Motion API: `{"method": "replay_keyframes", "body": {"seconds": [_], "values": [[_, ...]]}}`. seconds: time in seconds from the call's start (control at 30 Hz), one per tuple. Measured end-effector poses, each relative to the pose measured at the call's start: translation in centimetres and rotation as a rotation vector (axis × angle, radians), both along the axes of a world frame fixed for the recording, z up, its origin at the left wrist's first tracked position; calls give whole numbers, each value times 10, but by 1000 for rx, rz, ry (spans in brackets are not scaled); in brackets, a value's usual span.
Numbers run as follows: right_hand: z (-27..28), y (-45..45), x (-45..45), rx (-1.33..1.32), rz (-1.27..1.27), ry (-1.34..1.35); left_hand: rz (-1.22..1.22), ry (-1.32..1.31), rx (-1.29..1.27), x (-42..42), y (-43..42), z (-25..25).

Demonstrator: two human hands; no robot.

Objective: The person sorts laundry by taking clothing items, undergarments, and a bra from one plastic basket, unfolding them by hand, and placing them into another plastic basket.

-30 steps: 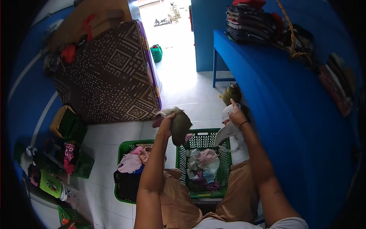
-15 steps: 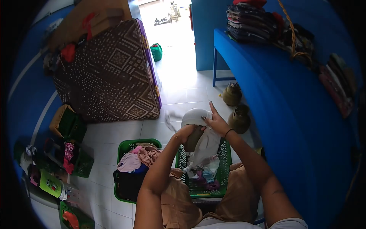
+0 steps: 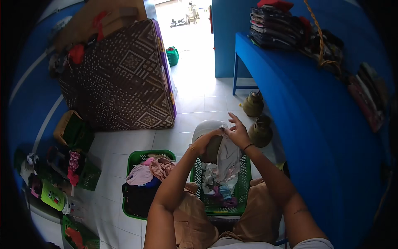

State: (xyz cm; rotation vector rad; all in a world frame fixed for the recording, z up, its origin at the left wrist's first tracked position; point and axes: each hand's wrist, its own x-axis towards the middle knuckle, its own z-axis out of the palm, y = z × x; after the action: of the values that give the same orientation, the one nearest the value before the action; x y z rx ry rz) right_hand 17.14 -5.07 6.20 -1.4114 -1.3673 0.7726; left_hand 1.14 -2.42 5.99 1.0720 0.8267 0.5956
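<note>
My left hand [image 3: 204, 143] is closed on an olive bra [image 3: 211, 151], whose cup hangs below the fingers. A white bra cup [image 3: 207, 127] shows just above it, beside the same hand. My right hand [image 3: 237, 133] pinches a pale white cloth [image 3: 228, 153] that hangs down into a green basket [image 3: 248, 174] between my knees. The fingertips of both hands meet at the top of the cloth. In the basket lie small white, blue and purple garments [image 3: 224, 193].
A second green basket [image 3: 132, 159] with pink clothes stands to the left. Two olive gas cylinders [image 3: 260, 130] stand on the right by a blue table [image 3: 306, 124]. A patterned mattress [image 3: 124, 79] leans at the left. Folded clothes [image 3: 275, 27] lie on the table.
My hands were apart a second ago, the left with the olive item and the right with the white one. They have come together above the basket.
</note>
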Motion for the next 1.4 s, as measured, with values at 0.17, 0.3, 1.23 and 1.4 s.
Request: {"method": "replay_keyframes", "body": {"seconds": [0.17,0.3,1.23,1.4], "values": [[10,-2,12,-97,93,2,128,-170,-104,-3,9,-2],[17,-5,16,-378,278,-84,195,-278,-26,-4,11,-3],[36,-14,10,-232,34,42,18,346,451,-11,1,22],[36,-15,6,-173,-26,151,161,385,534,-5,9,-1]]}}
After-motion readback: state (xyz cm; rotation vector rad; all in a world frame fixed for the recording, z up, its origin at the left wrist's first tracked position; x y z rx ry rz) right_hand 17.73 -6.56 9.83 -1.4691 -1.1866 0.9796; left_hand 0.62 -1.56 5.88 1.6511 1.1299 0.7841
